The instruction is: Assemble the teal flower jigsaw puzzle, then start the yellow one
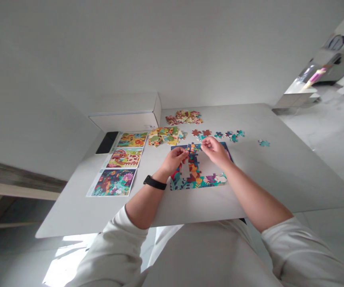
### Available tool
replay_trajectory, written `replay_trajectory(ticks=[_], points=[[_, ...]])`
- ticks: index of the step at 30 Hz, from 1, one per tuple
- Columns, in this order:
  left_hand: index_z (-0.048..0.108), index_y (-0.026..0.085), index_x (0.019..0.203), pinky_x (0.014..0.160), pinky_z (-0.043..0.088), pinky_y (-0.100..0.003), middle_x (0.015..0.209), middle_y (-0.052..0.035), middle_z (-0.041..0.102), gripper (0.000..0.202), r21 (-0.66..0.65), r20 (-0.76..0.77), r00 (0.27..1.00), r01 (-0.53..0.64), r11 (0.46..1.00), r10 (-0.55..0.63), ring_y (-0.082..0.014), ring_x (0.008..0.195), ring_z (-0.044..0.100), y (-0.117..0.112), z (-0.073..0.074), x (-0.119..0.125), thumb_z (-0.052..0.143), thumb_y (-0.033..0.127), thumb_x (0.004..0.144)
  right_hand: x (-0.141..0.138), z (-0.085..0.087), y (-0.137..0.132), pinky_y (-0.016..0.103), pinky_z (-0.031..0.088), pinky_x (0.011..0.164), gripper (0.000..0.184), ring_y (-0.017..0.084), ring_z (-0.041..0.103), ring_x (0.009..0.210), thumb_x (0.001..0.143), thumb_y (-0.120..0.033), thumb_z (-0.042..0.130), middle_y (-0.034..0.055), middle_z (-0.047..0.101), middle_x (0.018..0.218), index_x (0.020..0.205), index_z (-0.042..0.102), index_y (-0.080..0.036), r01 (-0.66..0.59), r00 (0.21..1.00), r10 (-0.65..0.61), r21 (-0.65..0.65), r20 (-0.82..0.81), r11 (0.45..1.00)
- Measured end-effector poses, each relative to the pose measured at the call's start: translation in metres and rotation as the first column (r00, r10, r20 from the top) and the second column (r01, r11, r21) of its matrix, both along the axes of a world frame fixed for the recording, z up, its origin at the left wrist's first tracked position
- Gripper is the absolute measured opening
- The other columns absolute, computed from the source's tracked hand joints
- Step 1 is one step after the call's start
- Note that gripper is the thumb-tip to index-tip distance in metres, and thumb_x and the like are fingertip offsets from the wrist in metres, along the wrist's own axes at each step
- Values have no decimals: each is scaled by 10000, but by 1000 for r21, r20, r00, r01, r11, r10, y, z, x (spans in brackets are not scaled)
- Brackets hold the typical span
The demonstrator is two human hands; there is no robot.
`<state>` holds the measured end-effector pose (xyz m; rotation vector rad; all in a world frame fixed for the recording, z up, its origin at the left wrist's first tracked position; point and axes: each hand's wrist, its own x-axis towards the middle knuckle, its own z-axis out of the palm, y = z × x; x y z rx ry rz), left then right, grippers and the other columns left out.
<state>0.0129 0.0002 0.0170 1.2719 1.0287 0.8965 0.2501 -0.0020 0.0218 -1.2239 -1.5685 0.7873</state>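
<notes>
We log the risks first. The small jigsaw piece (197, 146) pinched in the right hand (215, 151) is the weak point: a loose grip could drop it onto the joined section, and forcing it in at a bad angle could lift its neighbours. The left hand (173, 161) sits low over the partly built jigsaw (194, 179), so a careless shift of the wrist could drag that section out of line. A swinging forearm could also scatter the row of loose pieces (216, 134) just beyond it.

The right hand has its fingertips drawn close together, apparently on the piece, though the piece is too small to make out clearly. The left hand is nearly closed, its fingers curled at the jigsaw's upper edge; we cannot tell whether it has hold of anything.

The jigsaw lies on the tabletop (279, 179), directly beneath both hands. A lower band of leaves, flowers and a white animal is joined, with a column of pieces rising through the middle and gaps on either side. Two heaps of pieces (166, 136) lie farther off, and three printed picture cards (124, 157) lie to the left.
</notes>
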Motion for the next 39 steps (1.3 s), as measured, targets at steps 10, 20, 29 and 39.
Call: replay_trajectory(ticks=[10,20,29,39], points=[[590,200,888,382,357,-176,724,26,648,405,-102,121,992,-13,995,25,-69,488,506,-8,8,5,869,493,872,-4,14,-14,547,529,1132,275,329,651,1244,960,-201,762,95,723,1249,1211,683,-283,-188,860,-47,400,509,897],[584,210,885,380,369,-177,736,24,638,451,-89,69,998,10,996,-4,-79,506,543,-10,3,6,855,570,885,-4,21,-17,514,541,1139,322,305,659,1257,942,-144,742,84,712,1265,1226,705,-291,-227,851,9,352,525,908],[657,219,1033,557,511,-231,871,-26,711,408,244,-213,977,37,969,16,-143,684,654,-10,0,0,718,619,989,35,16,4,486,542,1136,278,297,694,1245,938,-179,742,85,754,1281,1194,769,-284,-208,808,41,218,588,953],[783,288,1353,1269,432,-610,1553,-131,618,372,575,-712,679,418,703,178,-374,1438,581,-10,-15,4,752,394,998,33,-8,9,429,530,1141,296,271,711,1232,922,-147,745,56,793,1272,1163,830,-296,-212,667,116,38,736,977]])
